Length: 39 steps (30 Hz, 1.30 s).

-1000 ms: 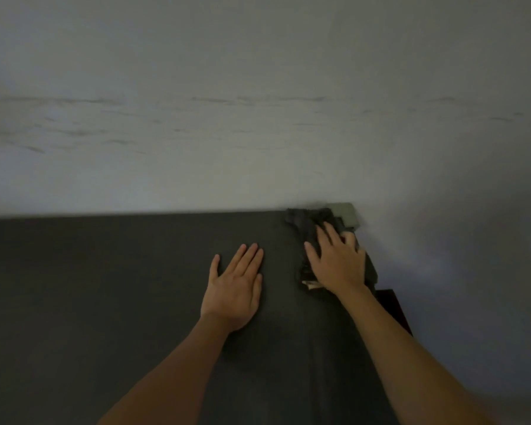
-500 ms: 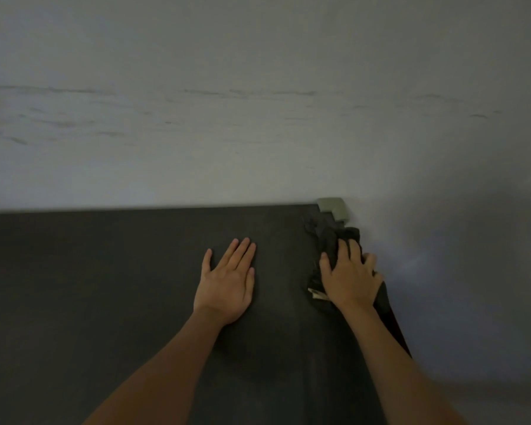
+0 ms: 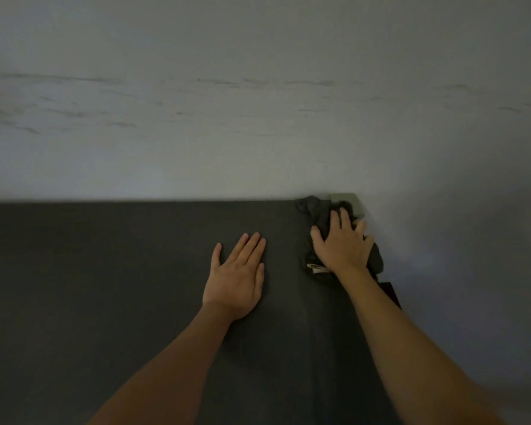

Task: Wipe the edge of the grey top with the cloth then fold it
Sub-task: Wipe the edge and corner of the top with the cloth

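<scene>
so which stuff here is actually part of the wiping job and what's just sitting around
Part of the job:
- dark cloth, bunched under the right hand
- grey top, its right edge being wiped
- left hand, flat on the top

Just there:
- pale green block at the far corner
- wall behind

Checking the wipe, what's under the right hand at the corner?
A bunched dark cloth lies under the right hand, pressed on the grey top by its right edge. A pale tag peeks out; the surface beneath is hidden.
</scene>
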Tool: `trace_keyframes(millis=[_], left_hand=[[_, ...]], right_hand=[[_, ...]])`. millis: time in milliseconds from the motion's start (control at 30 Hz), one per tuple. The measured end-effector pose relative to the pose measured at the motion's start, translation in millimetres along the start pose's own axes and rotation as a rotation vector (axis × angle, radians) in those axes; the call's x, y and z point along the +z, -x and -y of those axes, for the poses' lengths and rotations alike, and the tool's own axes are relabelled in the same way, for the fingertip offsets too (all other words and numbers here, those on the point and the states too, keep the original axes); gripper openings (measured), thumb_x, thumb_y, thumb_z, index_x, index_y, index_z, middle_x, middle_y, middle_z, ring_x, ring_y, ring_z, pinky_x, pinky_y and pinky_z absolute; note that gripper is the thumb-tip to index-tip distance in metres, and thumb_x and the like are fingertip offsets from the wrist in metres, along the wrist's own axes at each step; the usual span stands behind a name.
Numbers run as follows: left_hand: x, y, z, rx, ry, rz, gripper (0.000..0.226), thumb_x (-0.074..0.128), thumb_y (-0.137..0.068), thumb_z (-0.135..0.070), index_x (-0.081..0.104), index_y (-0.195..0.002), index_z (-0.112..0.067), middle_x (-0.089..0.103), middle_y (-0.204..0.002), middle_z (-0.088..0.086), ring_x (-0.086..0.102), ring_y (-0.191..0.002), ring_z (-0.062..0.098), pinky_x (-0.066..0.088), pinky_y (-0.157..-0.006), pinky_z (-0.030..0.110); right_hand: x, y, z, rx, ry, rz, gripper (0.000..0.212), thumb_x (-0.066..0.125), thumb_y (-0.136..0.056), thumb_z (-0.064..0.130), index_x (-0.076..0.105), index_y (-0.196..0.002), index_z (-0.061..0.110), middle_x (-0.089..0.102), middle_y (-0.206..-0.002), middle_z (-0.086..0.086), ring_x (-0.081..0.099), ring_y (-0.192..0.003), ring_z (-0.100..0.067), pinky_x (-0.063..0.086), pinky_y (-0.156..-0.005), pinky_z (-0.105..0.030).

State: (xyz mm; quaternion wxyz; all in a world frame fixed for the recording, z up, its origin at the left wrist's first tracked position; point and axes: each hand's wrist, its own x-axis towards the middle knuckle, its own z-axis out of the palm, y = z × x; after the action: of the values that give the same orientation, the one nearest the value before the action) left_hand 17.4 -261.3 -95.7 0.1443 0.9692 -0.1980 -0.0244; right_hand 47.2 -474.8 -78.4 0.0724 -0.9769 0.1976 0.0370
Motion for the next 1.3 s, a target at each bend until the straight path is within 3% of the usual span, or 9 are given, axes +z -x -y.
trace_keyframes(millis=[167, 333, 433, 500, 667, 833, 1100, 1233, 1300], left_hand=[[0, -1, -1, 0.002, 0.001, -0.006, 0.053, 0.014, -0.094, -0.039, 0.008, -0.146, -0.030, 0.007, -0.157, -0.013, 0.001, -0.144, 0.005, -0.001, -0.115, 0.048], [5, 0, 1, -0.045, -0.014, -0.022, 0.057, 0.014, -0.094, -0.038, 0.003, -0.147, -0.021, 0.005, -0.158, -0.006, 0.000, -0.145, 0.008, -0.001, -0.116, 0.044], [3, -4, 2, -0.198, -0.012, -0.038, 0.058, 0.017, -0.095, -0.034, 0.003, -0.146, -0.011, 0.002, -0.159, 0.003, -0.002, -0.146, 0.014, 0.001, -0.117, 0.045], [2, -5, 1, -0.221, -0.004, -0.023, 0.058, 0.017, -0.095, -0.033, 0.005, -0.146, -0.009, 0.002, -0.159, 0.005, -0.003, -0.146, 0.016, 0.000, -0.116, 0.046], [3, -7, 1, -0.203, -0.018, -0.028, 0.057, 0.018, -0.094, -0.032, 0.007, -0.146, -0.009, 0.005, -0.159, 0.005, 0.000, -0.146, 0.015, 0.000, -0.116, 0.047], [4, -8, 1, -0.183, -0.036, -0.015, 0.059, 0.015, -0.093, -0.034, 0.005, -0.146, -0.010, 0.004, -0.159, 0.004, -0.001, -0.146, 0.015, 0.000, -0.116, 0.047], [7, -8, 2, -0.176, -0.022, -0.045, 0.059, 0.017, -0.093, -0.033, 0.008, -0.146, -0.009, 0.007, -0.158, 0.005, 0.002, -0.146, 0.016, 0.001, -0.116, 0.049], [4, -7, 1, -0.169, -0.020, -0.021, 0.059, 0.015, -0.093, -0.033, 0.007, -0.146, -0.009, 0.006, -0.158, 0.006, 0.001, -0.146, 0.017, 0.001, -0.116, 0.049], [2, -7, 1, -0.166, -0.022, -0.012, 0.059, 0.015, -0.093, -0.034, 0.006, -0.146, -0.009, 0.005, -0.158, 0.006, 0.001, -0.146, 0.017, 0.002, -0.116, 0.049]], right_hand=[[7, 10, -5, -0.309, 0.076, -0.037, 0.062, 0.024, -0.090, 0.058, 0.025, -0.143, 0.026, 0.021, -0.156, 0.005, 0.027, -0.133, -0.029, 0.030, -0.100, -0.055], [1, -10, 29, -0.224, -0.009, 0.010, 0.055, 0.024, -0.094, 0.052, 0.025, -0.144, 0.030, 0.017, -0.157, 0.011, 0.020, -0.138, -0.025, 0.023, -0.105, -0.056], [9, 46, 15, -0.550, 0.035, -0.035, 0.050, 0.027, -0.091, 0.055, 0.038, -0.136, 0.036, 0.035, -0.150, 0.011, 0.039, -0.130, -0.023, 0.037, -0.093, -0.053], [9, 67, -23, -0.621, 0.075, -0.030, 0.049, 0.027, -0.089, 0.056, 0.040, -0.133, 0.039, 0.042, -0.146, 0.009, 0.047, -0.125, -0.024, 0.042, -0.087, -0.051], [-9, 14, -49, -0.080, -0.010, 0.028, 0.056, 0.029, -0.095, 0.050, 0.027, -0.143, 0.022, 0.022, -0.155, -0.006, 0.030, -0.132, -0.036, 0.030, -0.103, -0.056], [13, 108, -43, 0.149, 0.117, -0.020, 0.070, 0.018, -0.090, 0.057, 0.027, -0.141, 0.009, 0.037, -0.144, -0.022, 0.040, -0.126, -0.040, 0.034, -0.101, -0.055], [-13, 8, -24, 0.254, -0.122, 0.027, 0.061, 0.027, -0.094, 0.052, 0.037, -0.131, 0.004, 0.043, -0.136, -0.021, 0.040, -0.122, -0.040, 0.030, -0.102, -0.056], [-4, 60, -36, 0.309, -0.103, -0.052, 0.061, 0.026, -0.093, 0.053, 0.042, -0.127, 0.005, 0.049, -0.131, -0.021, 0.045, -0.118, -0.039, 0.033, -0.099, -0.057], [8, 105, -47, 0.272, -0.007, -0.075, 0.063, 0.023, -0.093, 0.054, 0.033, -0.136, 0.009, 0.042, -0.139, -0.020, 0.041, -0.125, -0.038, 0.031, -0.101, -0.059]])
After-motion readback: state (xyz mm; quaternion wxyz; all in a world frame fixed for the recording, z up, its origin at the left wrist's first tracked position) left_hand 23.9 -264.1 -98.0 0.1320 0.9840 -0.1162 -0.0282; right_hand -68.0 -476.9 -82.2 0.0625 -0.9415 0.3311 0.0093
